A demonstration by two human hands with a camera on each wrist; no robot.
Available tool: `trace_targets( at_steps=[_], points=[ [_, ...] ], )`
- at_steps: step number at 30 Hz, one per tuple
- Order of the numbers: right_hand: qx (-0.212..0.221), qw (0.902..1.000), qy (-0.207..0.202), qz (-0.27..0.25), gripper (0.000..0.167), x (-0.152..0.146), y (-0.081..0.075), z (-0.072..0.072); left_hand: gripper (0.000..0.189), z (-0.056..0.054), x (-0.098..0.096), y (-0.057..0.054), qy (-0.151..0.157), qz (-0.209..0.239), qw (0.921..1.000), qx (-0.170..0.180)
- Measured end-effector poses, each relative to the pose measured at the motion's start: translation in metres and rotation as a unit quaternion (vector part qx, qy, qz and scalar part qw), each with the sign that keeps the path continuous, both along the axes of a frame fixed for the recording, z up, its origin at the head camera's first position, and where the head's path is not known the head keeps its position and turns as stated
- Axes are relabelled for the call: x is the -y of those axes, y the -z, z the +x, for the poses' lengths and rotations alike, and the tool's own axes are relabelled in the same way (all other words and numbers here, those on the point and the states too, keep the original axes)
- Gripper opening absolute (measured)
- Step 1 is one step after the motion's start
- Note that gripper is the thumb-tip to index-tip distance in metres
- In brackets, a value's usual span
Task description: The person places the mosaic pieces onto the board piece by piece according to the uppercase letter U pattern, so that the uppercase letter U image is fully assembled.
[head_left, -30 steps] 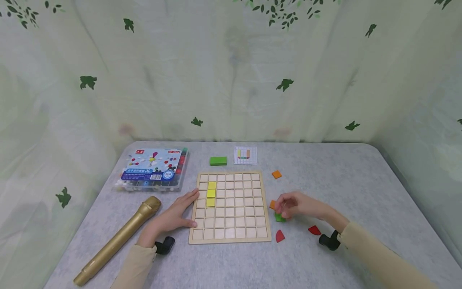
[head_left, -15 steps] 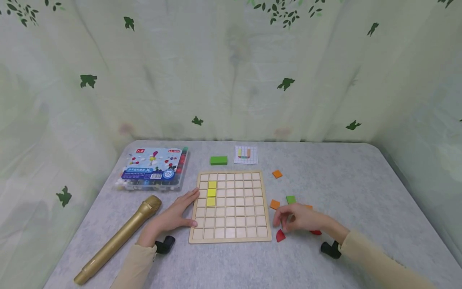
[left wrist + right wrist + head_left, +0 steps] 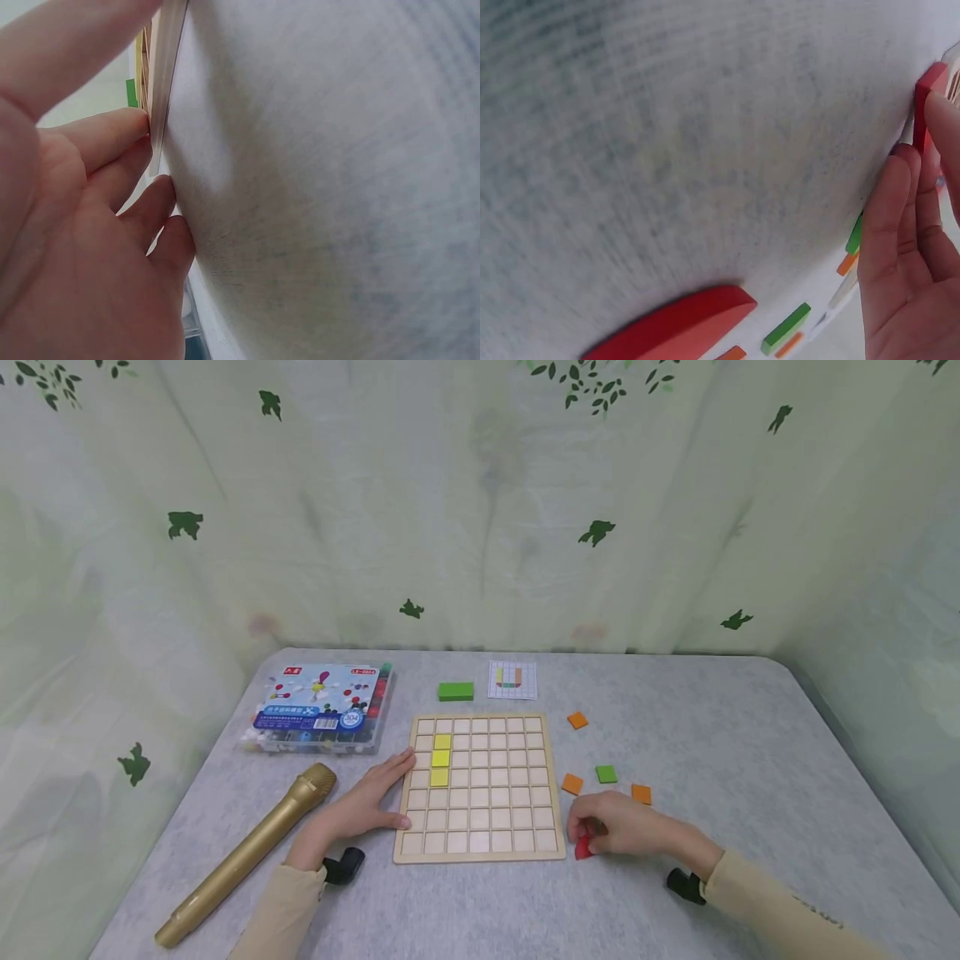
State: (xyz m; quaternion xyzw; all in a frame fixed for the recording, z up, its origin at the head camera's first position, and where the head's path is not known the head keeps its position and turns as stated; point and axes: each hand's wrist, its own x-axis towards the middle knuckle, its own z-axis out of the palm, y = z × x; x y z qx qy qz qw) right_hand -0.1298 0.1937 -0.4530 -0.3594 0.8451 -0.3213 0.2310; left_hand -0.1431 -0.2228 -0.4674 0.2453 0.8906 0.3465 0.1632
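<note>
At four o'clock of the board [image 3: 480, 820], just off it, the right hand [image 3: 626, 823] pinched a red wedge [image 3: 582, 848] between thumb and fingers. The left hand [image 3: 358, 810], thumb spread from its fingers, touched the board at nine, screening it from the mic [image 3: 243, 858]. Box [image 3: 324, 703] at ten; block [image 3: 456, 692] and card [image 3: 512, 680] at twelve; orange tiles [image 3: 572, 784] and a green tile [image 3: 606, 774] around three. Another wedge [image 3: 682, 326] lay under the right wrist.

Left hand [image 3: 363, 803] spread, fingers [image 3: 393, 768] extended, thumb [image 3: 393, 821] held apart, right hand [image 3: 622, 821] pinching (fingers bent, thumb opposing them)
</note>
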Motion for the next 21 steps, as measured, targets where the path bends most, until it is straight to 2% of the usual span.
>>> trace_targets(
  at_steps=[3, 7, 14, 21],
  points=[
    [0.002, 1.0000, 0.000, 0.006, 0.032, 0.000, -0.001, 0.000, 0.093, 0.000, 0.000, 0.000, 0.000, -0.002, 1.0000, -0.002],
    [0.044, 0.9988, 0.001, -0.021, 0.030, -0.002, 0.000, -0.001, 0.093, -0.001, 0.001, 0.001, 0.000, -0.003, 1.0000, -0.004],
    [0.126, 0.9889, 0.015, -0.077, 0.016, -0.003, -0.007, -0.008, 0.093, -0.001, 0.001, 0.002, 0.000, -0.002, 1.0000, -0.004],
    [0.168, 0.9781, 0.004, -0.123, 0.008, 0.006, -0.014, -0.019, 0.093, -0.001, 0.001, 0.002, 0.000, 0.003, 1.0000, -0.005]
  ],
)
